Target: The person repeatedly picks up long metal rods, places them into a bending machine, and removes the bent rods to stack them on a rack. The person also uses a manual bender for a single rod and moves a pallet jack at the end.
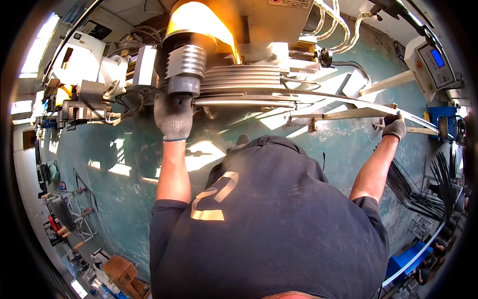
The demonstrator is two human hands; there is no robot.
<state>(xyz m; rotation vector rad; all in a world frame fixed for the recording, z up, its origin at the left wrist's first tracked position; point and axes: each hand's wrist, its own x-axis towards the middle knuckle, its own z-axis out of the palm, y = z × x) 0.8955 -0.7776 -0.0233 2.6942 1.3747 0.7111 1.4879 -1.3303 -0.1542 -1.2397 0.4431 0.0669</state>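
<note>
My left hand [173, 119], in a grey knit glove, reaches up to the underside of a ribbed metal cylinder [186, 65] with a dark grey lower end. Its fingers are hidden there, so their grip does not show. Far to the right, my right hand [395, 128], gloved the same way, is closed at a metal bar [353, 113] that juts from the machine. A long thin rail [338, 98] curves past just above that hand. Between my arms lie stacked ribbed metal plates [241, 77] and a round shaft [244, 103] on the machine.
An orange-yellow glowing cover [199, 22] sits above the cylinder. A control panel [435, 65] with a blue screen stands at the far right. Thin dark rods [418, 194] stack at the right, a wheeled frame [74, 214] at the left, a brown box [119, 269] lower left.
</note>
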